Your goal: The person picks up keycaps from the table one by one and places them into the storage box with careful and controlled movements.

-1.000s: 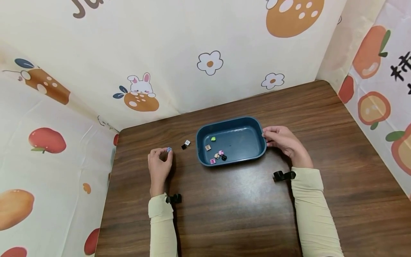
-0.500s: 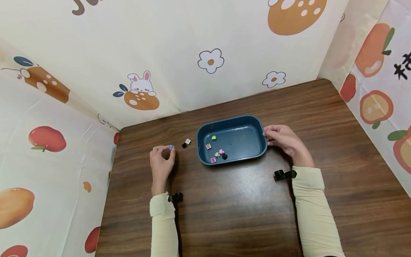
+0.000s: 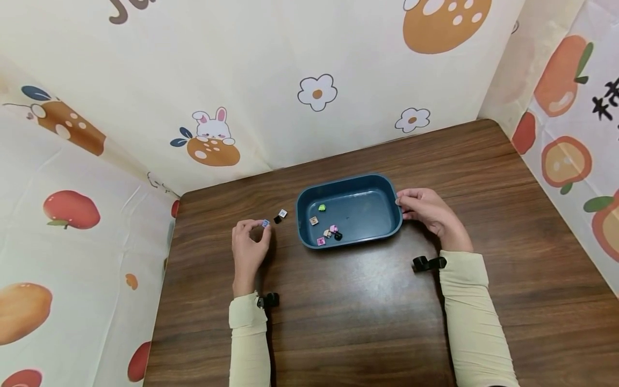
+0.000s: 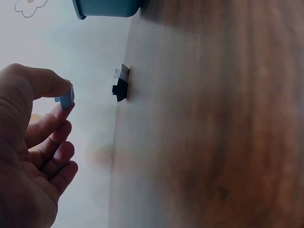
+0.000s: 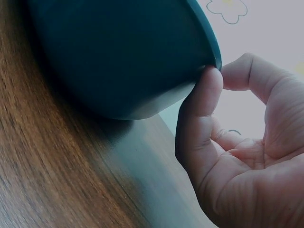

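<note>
My left hand (image 3: 250, 248) pinches a small blue keycap-like block (image 4: 67, 97) between thumb and index finger, a little above the table in the left wrist view. Just beyond those fingertips lie a white block (image 3: 282, 213) and a black block (image 3: 277, 220), side by side on the wood. My right hand (image 3: 427, 212) grips the right end of a dark blue rectangular tray (image 3: 348, 244), with thumb and index finger at its rim (image 5: 213, 52). Inside the tray, toward its left end, are a green piece (image 3: 322, 207), a tan block (image 3: 314, 220), a magenta block (image 3: 321, 241) and several other small pieces.
The brown wooden table (image 3: 358, 322) stretches toward the body. Printed cloth walls (image 3: 271, 118) stand along its back, left and right edges. Black camera straps (image 3: 428, 264) sit at both wrists.
My left hand has moved right, toward the white and black blocks, with the blue block still pinched. The right hand keeps its hold on the tray; the head view shifted slightly.
</note>
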`<control>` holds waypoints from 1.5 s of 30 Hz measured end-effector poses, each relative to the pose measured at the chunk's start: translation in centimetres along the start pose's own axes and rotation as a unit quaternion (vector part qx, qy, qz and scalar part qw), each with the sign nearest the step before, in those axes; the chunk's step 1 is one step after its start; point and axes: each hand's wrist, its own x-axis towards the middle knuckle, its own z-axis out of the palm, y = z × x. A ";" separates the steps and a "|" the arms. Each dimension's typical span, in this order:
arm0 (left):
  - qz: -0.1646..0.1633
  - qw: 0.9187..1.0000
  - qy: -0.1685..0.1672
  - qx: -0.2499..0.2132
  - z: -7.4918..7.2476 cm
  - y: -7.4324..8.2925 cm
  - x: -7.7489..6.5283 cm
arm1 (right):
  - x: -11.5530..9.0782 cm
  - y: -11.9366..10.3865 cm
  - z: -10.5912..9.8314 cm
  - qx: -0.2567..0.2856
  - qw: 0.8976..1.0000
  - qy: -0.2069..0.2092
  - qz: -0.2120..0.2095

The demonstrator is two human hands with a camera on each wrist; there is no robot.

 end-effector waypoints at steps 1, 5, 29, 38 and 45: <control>0.002 1.000 0.001 -0.001 0.0 0.1 0.1 | 0.0 0.0 0.0 0.000 1.000 0.000 0.001; 0.012 1.000 0.004 0.001 -0.1 0.5 0.4 | 0.0 -0.2 -0.1 0.000 1.000 0.002 0.002; 0.036 0.999 -0.016 0.007 0.2 2.1 -0.2 | -0.1 0.2 0.0 -0.013 1.000 0.001 0.005; 0.067 0.997 -0.025 0.007 0.5 3.3 -0.8 | -0.1 0.2 0.0 -0.001 1.000 0.000 -0.008; 0.074 0.997 -0.030 0.007 0.7 3.8 -1.0 | 0.0 0.1 0.1 0.002 1.000 -0.003 -0.010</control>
